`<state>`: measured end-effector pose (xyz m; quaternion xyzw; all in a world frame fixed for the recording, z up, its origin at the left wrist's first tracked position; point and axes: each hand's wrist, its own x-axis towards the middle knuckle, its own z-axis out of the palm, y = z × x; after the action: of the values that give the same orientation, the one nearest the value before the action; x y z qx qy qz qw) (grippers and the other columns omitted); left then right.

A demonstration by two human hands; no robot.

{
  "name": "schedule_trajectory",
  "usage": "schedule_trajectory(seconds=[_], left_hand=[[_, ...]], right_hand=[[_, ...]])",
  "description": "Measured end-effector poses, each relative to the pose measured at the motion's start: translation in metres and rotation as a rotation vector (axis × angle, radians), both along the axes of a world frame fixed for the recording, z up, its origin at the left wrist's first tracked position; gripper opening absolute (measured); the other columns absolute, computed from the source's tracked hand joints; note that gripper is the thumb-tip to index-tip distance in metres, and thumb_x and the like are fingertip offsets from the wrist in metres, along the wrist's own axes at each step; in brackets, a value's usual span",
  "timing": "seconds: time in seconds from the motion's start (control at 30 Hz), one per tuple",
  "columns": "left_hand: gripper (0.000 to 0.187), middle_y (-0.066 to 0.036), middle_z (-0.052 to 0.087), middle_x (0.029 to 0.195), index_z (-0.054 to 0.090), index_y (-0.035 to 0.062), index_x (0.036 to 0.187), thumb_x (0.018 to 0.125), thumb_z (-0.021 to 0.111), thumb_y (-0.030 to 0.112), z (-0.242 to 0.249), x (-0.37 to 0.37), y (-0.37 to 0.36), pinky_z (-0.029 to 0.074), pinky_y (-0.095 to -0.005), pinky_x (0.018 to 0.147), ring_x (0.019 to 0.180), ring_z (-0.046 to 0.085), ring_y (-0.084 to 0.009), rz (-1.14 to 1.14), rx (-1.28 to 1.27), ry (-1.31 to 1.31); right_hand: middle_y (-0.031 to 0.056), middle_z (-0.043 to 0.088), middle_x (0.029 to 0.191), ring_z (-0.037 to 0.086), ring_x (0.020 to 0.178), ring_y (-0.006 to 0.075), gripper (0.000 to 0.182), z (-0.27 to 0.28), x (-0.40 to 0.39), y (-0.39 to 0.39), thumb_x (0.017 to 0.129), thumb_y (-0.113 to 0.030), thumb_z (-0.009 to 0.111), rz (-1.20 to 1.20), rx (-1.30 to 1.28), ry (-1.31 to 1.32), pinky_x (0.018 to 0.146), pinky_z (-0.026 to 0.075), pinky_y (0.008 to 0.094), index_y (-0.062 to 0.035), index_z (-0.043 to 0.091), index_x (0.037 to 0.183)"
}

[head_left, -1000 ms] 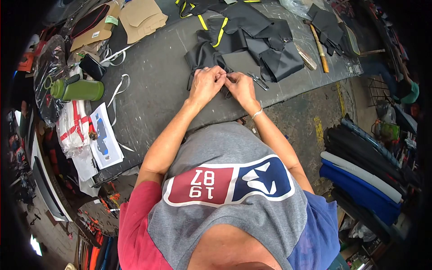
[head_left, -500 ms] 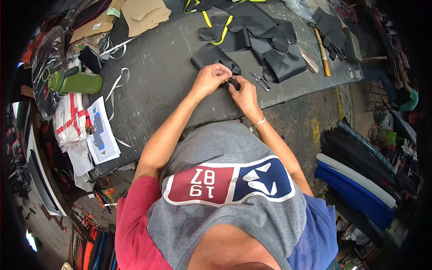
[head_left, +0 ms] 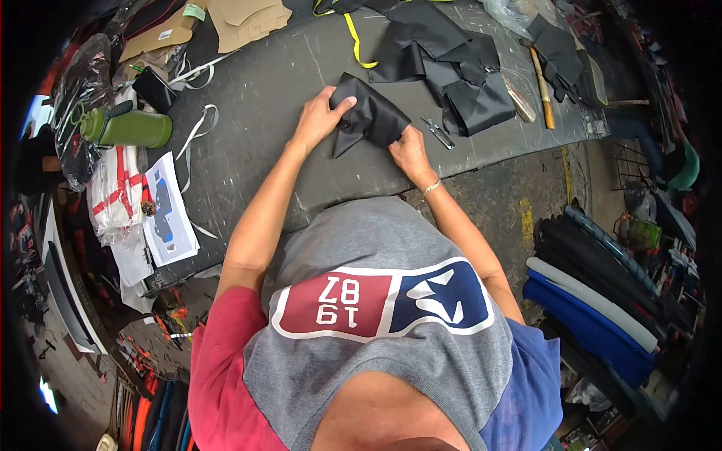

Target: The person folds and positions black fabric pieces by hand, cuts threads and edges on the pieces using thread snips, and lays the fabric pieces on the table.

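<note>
A folded piece of black fabric (head_left: 368, 113) is stretched between both my hands, just above the dark table. My left hand (head_left: 320, 120) grips its left edge, thumb on top and fingers behind. At the lower right corner, my right hand (head_left: 410, 154) is closed on the cloth, its fingertips partly hidden. Small thread snips (head_left: 438, 134) lie right of my right hand. Beyond them is a heap of black fabric pieces (head_left: 470, 79). A yellow tape measure (head_left: 356, 45) runs down the table behind the held piece.
On the left stand a green bottle (head_left: 128, 128), a black phone-like object (head_left: 154, 92) and a printed sheet (head_left: 171, 214). Cardboard pieces (head_left: 244, 22) lie at the back. A wooden-handled tool (head_left: 541, 89) rests at the right. Fabric rolls (head_left: 594, 308) are stacked beside the table.
My hands have moved apart, the left one up and leftward. The black fabric piece is now lifted and spread between them; earlier both hands were pinched together at its near corner.
</note>
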<state>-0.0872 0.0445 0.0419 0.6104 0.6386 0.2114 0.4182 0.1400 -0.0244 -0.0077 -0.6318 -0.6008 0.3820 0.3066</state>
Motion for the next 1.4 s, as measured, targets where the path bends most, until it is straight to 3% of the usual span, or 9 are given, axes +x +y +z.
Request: schedule_trajectory(seconds=[0.1, 0.2, 0.3, 0.4, 0.6, 0.7, 0.8, 1.0, 1.4], left_hand=[[0.073, -0.028, 0.069, 0.122, 0.059, -0.0050, 0.132, 0.092, 0.071, 0.054, -0.009, 0.004, -0.006, 0.049, -0.0417, 0.101, 0.117, 0.066, -0.0363, 0.055, 0.064, -0.031], [0.066, -0.025, 0.070, 0.122, 0.061, -0.0054, 0.129, 0.095, 0.068, 0.051, -0.064, -0.010, 0.006, 0.048, -0.0397, 0.100, 0.118, 0.066, -0.0313, 0.038, 0.132, -0.180], [0.064, -0.024, 0.069, 0.127, 0.059, -0.0071, 0.133, 0.100, 0.064, 0.047, -0.065, -0.017, 0.011, 0.047, -0.0382, 0.103, 0.121, 0.065, -0.0313, -0.087, -0.008, -0.390], [0.065, -0.024, 0.064, 0.135, 0.055, -0.0098, 0.137, 0.102, 0.060, 0.045, -0.035, -0.010, 0.002, 0.042, -0.0361, 0.110, 0.128, 0.061, -0.0312, -0.104, -0.079, -0.297], [0.069, -0.023, 0.060, 0.140, 0.051, -0.0123, 0.139, 0.103, 0.058, 0.046, -0.060, -0.005, 0.005, 0.037, -0.0347, 0.115, 0.136, 0.054, -0.0285, -0.173, -0.016, -0.279], [0.060, -0.010, 0.064, 0.137, 0.057, -0.0037, 0.139, 0.102, 0.063, 0.044, -0.072, -0.014, 0.013, 0.039, -0.0307, 0.112, 0.125, 0.057, -0.0171, -0.204, -0.078, -0.446], [0.052, -0.007, 0.068, 0.130, 0.063, -0.0019, 0.133, 0.102, 0.065, 0.039, -0.015, -0.010, -0.001, 0.043, -0.0299, 0.107, 0.117, 0.060, -0.0131, -0.240, -0.158, -0.504], [0.039, -0.004, 0.074, 0.113, 0.071, -0.0018, 0.122, 0.099, 0.071, 0.029, -0.024, 0.001, 0.006, 0.051, -0.0276, 0.095, 0.102, 0.066, -0.0100, -0.113, -0.251, -0.741], [0.037, -0.001, 0.071, 0.122, 0.065, 0.0037, 0.131, 0.106, 0.060, 0.030, -0.035, 0.013, 0.000, 0.047, -0.0285, 0.103, 0.112, 0.062, -0.0094, -0.055, -0.151, -0.733]], right_hand=[[0.0250, 0.068, 0.117, 0.066, 0.108, 0.0426, 0.039, -0.009, -0.006, 0.000, 0.084, -0.001, 0.065, 0.005, 0.290, -0.059, 0.094, 0.051, 0.0466, -0.0021, 0.064, 0.123], [0.0243, 0.066, 0.121, 0.062, 0.113, 0.0439, 0.045, 0.000, 0.000, -0.008, 0.083, 0.000, 0.064, 0.086, 0.320, -0.028, 0.097, 0.049, 0.0491, -0.0041, 0.061, 0.128], [0.0228, 0.066, 0.122, 0.061, 0.116, 0.0433, 0.043, 0.014, 0.014, -0.017, 0.082, -0.001, 0.065, 0.157, 0.200, -0.073, 0.097, 0.050, 0.0479, -0.0036, 0.063, 0.125], [0.0226, 0.067, 0.122, 0.063, 0.115, 0.0431, 0.041, 0.008, 0.024, -0.026, 0.082, 0.000, 0.067, 0.190, 0.226, -0.035, 0.097, 0.051, 0.0456, -0.0037, 0.066, 0.123], [0.0206, 0.070, 0.122, 0.067, 0.113, 0.0385, 0.041, 0.003, 0.003, -0.005, 0.085, -0.003, 0.071, 0.225, 0.367, 0.003, 0.098, 0.052, 0.0418, -0.0008, 0.067, 0.125], [0.0204, 0.069, 0.127, 0.065, 0.119, 0.0369, 0.039, 0.006, -0.004, 0.005, 0.089, -0.008, 0.070, 0.256, 0.324, 0.031, 0.102, 0.050, 0.0416, 0.0005, 0.066, 0.127], [0.0210, 0.066, 0.132, 0.063, 0.123, 0.0373, 0.040, -0.006, 0.004, 0.003, 0.093, -0.013, 0.067, 0.271, 0.308, -0.033, 0.106, 0.048, 0.0422, -0.0003, 0.063, 0.130], [0.0191, 0.062, 0.139, 0.058, 0.130, 0.0358, 0.043, 0.010, 0.001, -0.007, 0.095, -0.015, 0.064, 0.291, 0.352, -0.017, 0.110, 0.044, 0.0419, -0.0020, 0.059, 0.136], [0.0196, 0.063, 0.135, 0.058, 0.129, 0.0372, 0.051, -0.016, 0.012, -0.004, 0.083, 0.001, 0.067, 0.412, 0.440, -0.180, 0.111, 0.044, 0.0443, -0.0042, 0.062, 0.134]])
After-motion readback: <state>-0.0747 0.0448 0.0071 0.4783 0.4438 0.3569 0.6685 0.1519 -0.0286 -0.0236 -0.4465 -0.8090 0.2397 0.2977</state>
